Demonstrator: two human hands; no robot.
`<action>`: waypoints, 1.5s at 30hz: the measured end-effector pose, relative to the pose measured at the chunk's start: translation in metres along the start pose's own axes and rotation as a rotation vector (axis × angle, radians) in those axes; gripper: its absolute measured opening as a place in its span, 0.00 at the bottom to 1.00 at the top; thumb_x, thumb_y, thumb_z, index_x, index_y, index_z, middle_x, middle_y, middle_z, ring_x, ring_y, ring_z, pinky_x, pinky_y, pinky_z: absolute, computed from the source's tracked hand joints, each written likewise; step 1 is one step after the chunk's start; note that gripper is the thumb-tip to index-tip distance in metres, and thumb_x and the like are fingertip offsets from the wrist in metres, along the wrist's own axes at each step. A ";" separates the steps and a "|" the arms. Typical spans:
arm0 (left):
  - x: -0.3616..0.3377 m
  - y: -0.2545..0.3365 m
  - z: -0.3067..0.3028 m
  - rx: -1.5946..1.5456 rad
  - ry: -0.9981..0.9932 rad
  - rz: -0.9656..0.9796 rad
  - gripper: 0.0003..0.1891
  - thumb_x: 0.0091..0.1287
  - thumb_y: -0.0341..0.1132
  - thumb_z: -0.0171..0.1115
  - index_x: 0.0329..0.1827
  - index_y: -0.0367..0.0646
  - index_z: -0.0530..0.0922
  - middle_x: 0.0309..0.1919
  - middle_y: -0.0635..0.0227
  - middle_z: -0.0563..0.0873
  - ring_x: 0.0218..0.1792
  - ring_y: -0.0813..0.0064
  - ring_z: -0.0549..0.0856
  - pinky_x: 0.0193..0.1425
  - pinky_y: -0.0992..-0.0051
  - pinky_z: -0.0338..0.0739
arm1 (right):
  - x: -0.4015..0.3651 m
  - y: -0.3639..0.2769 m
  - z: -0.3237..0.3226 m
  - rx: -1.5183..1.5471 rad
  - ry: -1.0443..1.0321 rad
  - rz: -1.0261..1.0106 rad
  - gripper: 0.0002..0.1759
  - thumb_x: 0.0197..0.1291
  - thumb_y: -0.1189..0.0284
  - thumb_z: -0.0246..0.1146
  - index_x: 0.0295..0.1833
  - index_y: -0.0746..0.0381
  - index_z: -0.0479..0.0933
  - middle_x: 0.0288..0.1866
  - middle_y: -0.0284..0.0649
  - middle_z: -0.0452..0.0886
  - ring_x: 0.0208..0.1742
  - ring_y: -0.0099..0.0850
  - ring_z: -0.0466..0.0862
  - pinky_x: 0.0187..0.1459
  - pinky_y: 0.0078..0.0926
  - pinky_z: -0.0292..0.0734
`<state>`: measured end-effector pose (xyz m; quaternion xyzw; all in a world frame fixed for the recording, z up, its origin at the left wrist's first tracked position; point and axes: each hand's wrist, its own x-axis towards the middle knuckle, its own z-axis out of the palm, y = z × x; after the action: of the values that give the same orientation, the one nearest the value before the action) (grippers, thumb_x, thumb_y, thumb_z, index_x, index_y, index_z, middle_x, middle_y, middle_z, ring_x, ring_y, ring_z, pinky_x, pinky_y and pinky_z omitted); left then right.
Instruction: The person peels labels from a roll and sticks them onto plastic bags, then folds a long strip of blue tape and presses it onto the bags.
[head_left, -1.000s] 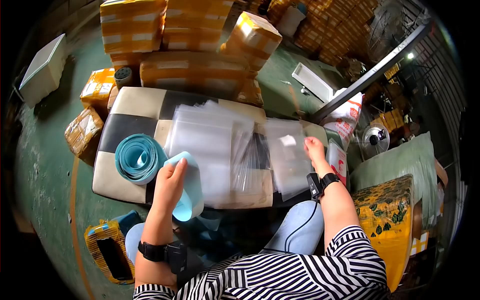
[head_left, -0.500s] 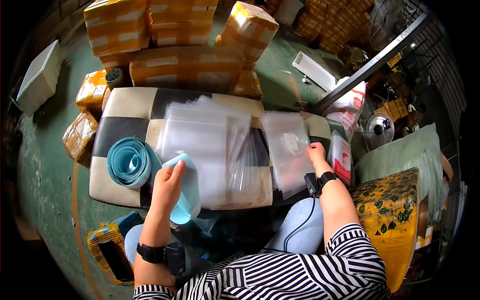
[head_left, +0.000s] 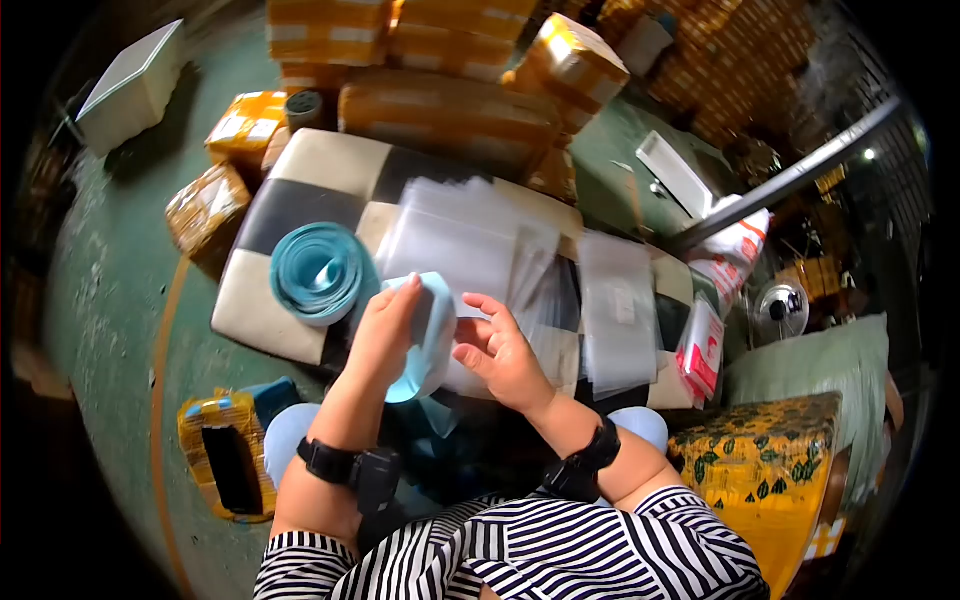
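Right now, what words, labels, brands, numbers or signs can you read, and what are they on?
No text is clearly legible.
White sack: red print, too blurred to read.
Red-and-white packet: markings too small and blurred.
Pale label on the right-hand clear bags: too faint to read.

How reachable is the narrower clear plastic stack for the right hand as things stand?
Probably yes: the right hand looks open and empty, and nothing appears to block its way across the checkered surface to the narrower clear plastic stack.
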<state>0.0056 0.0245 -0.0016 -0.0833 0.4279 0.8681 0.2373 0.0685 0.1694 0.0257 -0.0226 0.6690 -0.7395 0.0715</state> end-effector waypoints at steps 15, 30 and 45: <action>-0.010 0.000 0.003 0.339 -0.157 0.009 0.19 0.67 0.45 0.49 0.30 0.36 0.77 0.23 0.76 0.77 0.24 0.88 0.71 0.27 0.86 0.65 | 0.010 -0.008 0.004 -0.452 0.128 -0.181 0.10 0.54 0.80 0.58 0.43 0.68 0.75 0.36 0.37 0.76 0.37 0.23 0.77 0.42 0.17 0.72; -0.006 -0.010 0.001 0.363 -0.085 0.150 0.20 0.66 0.42 0.48 0.23 0.34 0.73 0.19 0.74 0.72 0.22 0.85 0.68 0.26 0.80 0.63 | 0.013 -0.015 0.009 -0.641 0.183 -0.302 0.10 0.46 0.84 0.60 0.37 0.66 0.75 0.36 0.40 0.75 0.34 0.29 0.76 0.36 0.22 0.73; -0.004 0.022 -0.014 0.216 0.047 0.105 0.15 0.65 0.41 0.49 0.28 0.37 0.76 0.17 0.74 0.73 0.16 0.84 0.68 0.19 0.83 0.61 | 0.004 -0.029 -0.005 -0.640 0.120 -0.792 0.07 0.52 0.82 0.57 0.37 0.62 0.71 0.35 0.40 0.72 0.38 0.33 0.73 0.41 0.25 0.69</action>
<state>-0.0023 0.0007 0.0064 -0.0549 0.5282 0.8260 0.1889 0.0618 0.1764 0.0533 -0.2523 0.8050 -0.4680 -0.2631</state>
